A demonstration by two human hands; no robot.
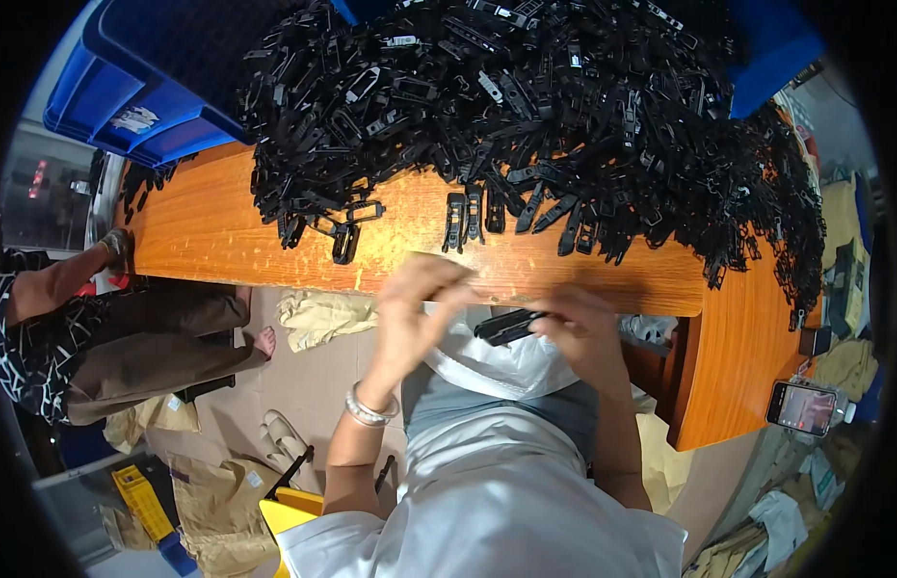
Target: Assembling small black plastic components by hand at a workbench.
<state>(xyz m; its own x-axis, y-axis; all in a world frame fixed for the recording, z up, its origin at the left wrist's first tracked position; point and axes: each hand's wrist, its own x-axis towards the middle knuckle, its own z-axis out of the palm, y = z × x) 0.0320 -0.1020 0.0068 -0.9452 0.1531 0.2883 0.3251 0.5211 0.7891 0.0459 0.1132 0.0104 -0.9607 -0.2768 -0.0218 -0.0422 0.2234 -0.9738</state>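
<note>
My right hand (pixel 585 332) is closed on a black plastic clip-like part (pixel 506 328), or a small stack of them, just off the table's front edge and above my lap. My left hand (pixel 415 306) is beside it to the left, at the same edge, smeared by motion. Whether its fingers hold anything I cannot make out. Beyond the hands a large heap of black plastic parts (pixel 506 106) spreads over the orange wooden table (pixel 203 226). Several loose parts (pixel 455 220) lie at the near side of the heap, closest to my hands.
A blue crate (pixel 145 96) stands at the far left of the table; another blue bin (pixel 771 53) is at the far right. Over my lap lies a white sack (pixel 497 361). A phone (pixel 801 407) is by the right edge. Another person (pixel 131 328) sits at the left.
</note>
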